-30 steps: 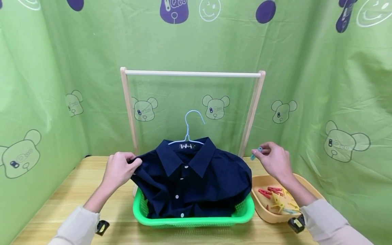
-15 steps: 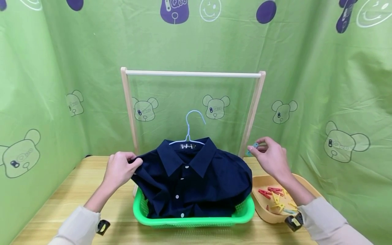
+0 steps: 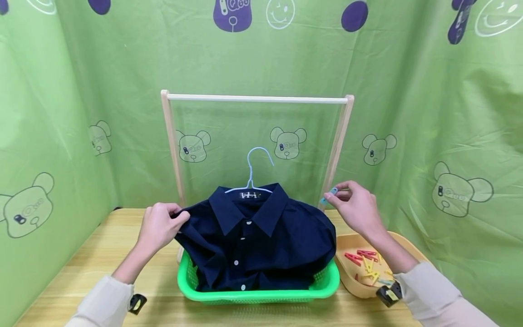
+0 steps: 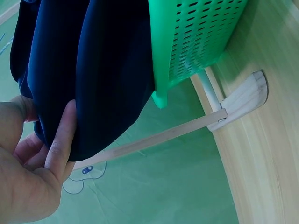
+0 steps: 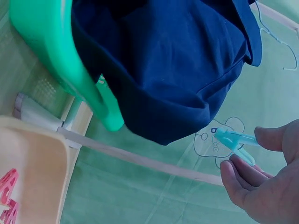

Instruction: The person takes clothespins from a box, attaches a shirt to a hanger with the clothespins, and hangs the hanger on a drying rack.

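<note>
A dark navy button-up shirt (image 3: 261,245) sits on a light blue wire hanger (image 3: 250,175), its lower part inside a green basket (image 3: 261,296). My left hand (image 3: 161,226) grips the shirt at its left shoulder; the left wrist view shows the thumb and fingers (image 4: 60,140) around folds of the cloth. Off the shirt's right shoulder, my right hand (image 3: 358,208) pinches a light blue clothespin (image 5: 233,141) by its handle ends between thumb and fingertips. The clothespin points toward the shirt, with a gap between them in the right wrist view.
Behind the basket stands a wooden rack with a white crossbar (image 3: 257,98). An orange tray (image 3: 347,284) at the right holds red, yellow and blue clothespins. All stand on a wooden table (image 3: 94,254), with green curtains (image 3: 261,59) behind and at both sides.
My right hand has moved left and slightly up with the clothespin, closer to the shirt's right shoulder. The left hand, shirt and basket have stayed in place.
</note>
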`<state>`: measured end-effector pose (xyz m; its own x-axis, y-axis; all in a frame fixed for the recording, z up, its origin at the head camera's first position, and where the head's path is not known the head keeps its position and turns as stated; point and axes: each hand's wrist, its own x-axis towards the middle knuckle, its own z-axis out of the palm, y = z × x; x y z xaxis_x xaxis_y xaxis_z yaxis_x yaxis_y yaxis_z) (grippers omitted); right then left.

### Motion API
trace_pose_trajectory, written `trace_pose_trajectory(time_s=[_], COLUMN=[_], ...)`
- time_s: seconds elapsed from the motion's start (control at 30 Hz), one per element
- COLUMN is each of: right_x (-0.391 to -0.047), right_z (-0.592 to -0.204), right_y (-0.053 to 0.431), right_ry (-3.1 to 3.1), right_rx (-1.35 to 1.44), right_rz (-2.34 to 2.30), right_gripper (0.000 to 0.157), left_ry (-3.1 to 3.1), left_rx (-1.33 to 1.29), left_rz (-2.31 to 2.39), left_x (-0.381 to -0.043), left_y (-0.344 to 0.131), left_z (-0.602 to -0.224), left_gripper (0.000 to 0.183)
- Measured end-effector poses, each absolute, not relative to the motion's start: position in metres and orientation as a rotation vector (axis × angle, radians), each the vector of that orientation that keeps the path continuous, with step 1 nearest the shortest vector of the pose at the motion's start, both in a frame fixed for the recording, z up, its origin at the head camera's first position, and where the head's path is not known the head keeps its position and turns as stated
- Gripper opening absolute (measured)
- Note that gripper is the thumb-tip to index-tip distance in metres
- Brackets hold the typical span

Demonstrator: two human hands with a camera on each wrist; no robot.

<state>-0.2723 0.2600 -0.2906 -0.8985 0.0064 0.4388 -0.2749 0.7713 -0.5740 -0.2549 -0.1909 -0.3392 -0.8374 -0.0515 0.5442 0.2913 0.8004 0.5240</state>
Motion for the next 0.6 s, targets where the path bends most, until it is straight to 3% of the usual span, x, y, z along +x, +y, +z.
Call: trace_pose_trajectory(time_s=[0.6], right_x=[-0.268], right_z=[-0.277], right_y=[0.237], right_ry=[-2.537], right_rx=[0.291], right_rz=[0.974], right_gripper=[0.039], left_ry=[-2.434], left_rx=[-0.197], left_rz=[-0.826], left_x=[-0.256], left_y=[-0.192], left_z=[-0.338], left_gripper=[0.022])
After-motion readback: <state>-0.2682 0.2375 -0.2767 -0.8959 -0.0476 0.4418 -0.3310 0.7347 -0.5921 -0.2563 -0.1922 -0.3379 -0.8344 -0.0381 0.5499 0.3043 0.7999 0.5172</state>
